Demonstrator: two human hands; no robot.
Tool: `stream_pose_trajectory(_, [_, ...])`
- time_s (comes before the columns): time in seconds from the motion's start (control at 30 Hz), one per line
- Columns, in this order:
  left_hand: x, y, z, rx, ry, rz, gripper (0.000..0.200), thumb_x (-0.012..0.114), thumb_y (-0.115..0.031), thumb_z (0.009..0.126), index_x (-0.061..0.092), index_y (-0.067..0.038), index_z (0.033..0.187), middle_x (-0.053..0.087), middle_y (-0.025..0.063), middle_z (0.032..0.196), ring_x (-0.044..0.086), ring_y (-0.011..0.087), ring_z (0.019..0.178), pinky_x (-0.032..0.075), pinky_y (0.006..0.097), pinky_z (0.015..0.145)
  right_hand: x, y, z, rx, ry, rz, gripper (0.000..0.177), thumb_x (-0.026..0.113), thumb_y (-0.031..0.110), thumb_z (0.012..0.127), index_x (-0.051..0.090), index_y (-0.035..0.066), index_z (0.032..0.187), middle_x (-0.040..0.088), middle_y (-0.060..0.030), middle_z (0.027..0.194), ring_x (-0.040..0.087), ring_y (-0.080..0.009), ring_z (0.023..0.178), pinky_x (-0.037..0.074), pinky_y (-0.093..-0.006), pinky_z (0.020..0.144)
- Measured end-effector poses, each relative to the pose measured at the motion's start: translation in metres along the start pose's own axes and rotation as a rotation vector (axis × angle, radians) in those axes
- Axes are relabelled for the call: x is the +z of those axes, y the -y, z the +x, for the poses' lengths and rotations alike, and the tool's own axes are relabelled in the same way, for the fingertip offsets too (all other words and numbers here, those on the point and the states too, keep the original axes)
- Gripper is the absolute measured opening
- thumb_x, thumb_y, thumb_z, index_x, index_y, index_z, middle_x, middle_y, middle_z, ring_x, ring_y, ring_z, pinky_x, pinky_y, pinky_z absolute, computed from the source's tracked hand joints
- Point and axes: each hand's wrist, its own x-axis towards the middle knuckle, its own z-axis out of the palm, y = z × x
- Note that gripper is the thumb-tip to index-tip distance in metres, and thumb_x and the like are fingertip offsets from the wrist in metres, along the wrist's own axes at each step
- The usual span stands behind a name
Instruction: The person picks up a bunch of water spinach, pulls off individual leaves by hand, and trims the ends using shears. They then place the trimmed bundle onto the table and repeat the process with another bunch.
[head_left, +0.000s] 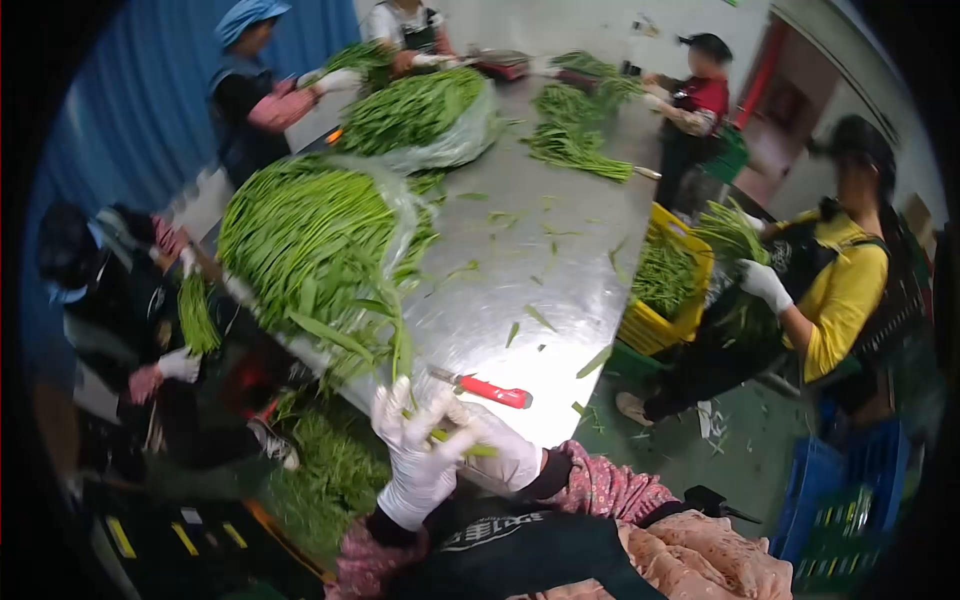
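Note:
Both my hands wear white gloves and meet at the near edge of the metal table (490, 290). My left hand (415, 465) is closed around leafy green stalks (480, 450), whose cut ends stick out to the right. Against it, my right hand (495, 435) has its fingers curled on the same stalks; its grip is partly hidden. Just beyond my hands lies a red-handled utility knife (495, 391), blade toward the left. A large heap of long-stemmed greens (310, 235) in clear plastic rests on the table to the left.
Farther back are another bagged heap of greens (420, 108) and loose bunches (575, 140). A yellow crate (660, 335) of greens stands at the right, blue crates (840, 480) lower right. Leaf scraps (330, 470) pile on the floor at left. Several co-workers surround the table, some holding greens.

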Motion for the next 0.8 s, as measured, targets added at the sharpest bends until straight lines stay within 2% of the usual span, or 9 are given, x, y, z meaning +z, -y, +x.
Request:
stream_pose_trajectory(0.07, [0.026,-0.008,-0.018,0.033,0.08,-0.109,0.03,0.068,-0.016,0.078,0.072,-0.03,0.104,0.04,0.006,0.146,0.026,0.0401,0.143,0.022,0.061,0.113,-0.028,0.011,-0.008,-0.259,0.077,-0.373,0.026,0.062,0.01,0.093,0.06,0.003,0.118,0.065,-0.0032,0.107,0.061,-0.0134,0.098,0.048,-0.027,0.092])
stream_pose_trajectory(0.17, [0.044,-0.021,-0.017,0.148,0.252,-0.143,0.044,0.07,-0.017,0.078,0.067,-0.032,0.12,0.035,0.0097,0.151,0.021,0.0406,0.145,0.023,0.0614,0.112,-0.06,0.02,-0.035,0.022,-0.039,0.232,0.019,0.059,0.008,0.096,0.061,-0.001,0.113,0.065,-0.0068,0.102,0.063,-0.0153,0.092,0.051,-0.0263,0.084])
stream_pose_trajectory(0.27, [0.084,-0.037,-0.027,0.09,0.334,-0.37,0.052,0.069,-0.022,0.084,0.057,-0.019,0.135,0.035,0.0166,0.149,0.027,0.0432,0.141,0.028,0.0572,0.111,-0.101,0.05,-0.058,0.099,-0.343,0.106,0.022,0.059,0.008,0.096,0.061,-0.002,0.116,0.066,-0.007,0.101,0.065,-0.0151,0.095,0.052,-0.0259,0.083])
stream_pose_trajectory(0.37, [0.123,-0.05,-0.045,0.031,0.393,-0.463,0.06,0.07,-0.022,0.084,0.049,-0.009,0.138,0.038,0.0197,0.145,0.036,0.0419,0.135,0.032,0.0532,0.109,-0.14,0.114,-0.089,0.172,-0.451,-0.305,0.024,0.052,0.009,0.1,0.061,0.002,0.12,0.067,-0.005,0.094,0.065,-0.012,0.083,0.053,-0.0257,0.076])
stream_pose_trajectory(0.47, [0.144,-0.066,-0.049,-0.069,0.506,-0.494,0.06,0.07,-0.021,0.082,0.05,-0.006,0.136,0.045,0.0197,0.138,0.038,0.0415,0.132,0.033,0.0518,0.108,-0.204,0.141,-0.103,0.053,-0.659,-0.483,0.022,0.054,0.013,0.1,0.062,0.005,0.119,0.057,0.004,0.08,0.048,-0.0044,0.063,0.043,-0.0194,0.062])
stream_pose_trajectory(0.57, [0.173,-0.069,-0.064,-0.12,0.576,-0.461,0.052,0.069,-0.025,0.083,0.056,-0.008,0.131,0.048,0.016,0.134,0.041,0.0363,0.129,0.035,0.0499,0.107,-0.227,0.189,-0.102,0.01,-0.764,-0.604,0.023,0.055,0.016,0.1,0.061,0.005,0.119,0.053,0.0075,0.08,0.043,-0.0015,0.064,0.036,-0.0168,0.057])
stream_pose_trajectory(0.67, [0.193,-0.064,-0.067,-0.136,0.584,-0.494,0.05,0.067,-0.026,0.083,0.058,-0.007,0.128,0.05,0.0157,0.132,0.044,0.0362,0.127,0.037,0.0504,0.105,-0.293,0.219,-0.081,-0.126,-0.832,-0.7,0.021,0.058,0.014,0.099,0.063,0.001,0.115,0.059,0.0049,0.084,0.05,-0.0041,0.068,0.042,-0.02,0.061])
stream_pose_trajectory(0.7, [0.2,-0.061,-0.073,-0.091,0.602,-0.438,0.046,0.067,-0.026,0.082,0.06,-0.006,0.123,0.052,0.0146,0.129,0.047,0.033,0.124,0.039,0.0479,0.104,-0.318,0.229,-0.068,-0.225,-0.877,-0.898,0.021,0.058,0.013,0.098,0.064,-0.001,0.112,0.064,0.001,0.087,0.055,-0.0079,0.071,0.047,-0.025,0.066])
stream_pose_trajectory(0.8, [0.217,-0.068,-0.096,-0.048,0.396,-0.385,0.051,0.064,-0.022,0.082,0.056,-0.001,0.128,0.054,0.0196,0.129,0.048,0.0434,0.122,0.037,0.0584,0.104,-0.391,0.271,-0.027,-0.367,-0.91,-1.285,0.022,0.059,0.016,0.097,0.064,0.0,0.111,0.067,-0.0103,0.083,0.064,-0.0162,0.074,0.052,-0.0307,0.071])
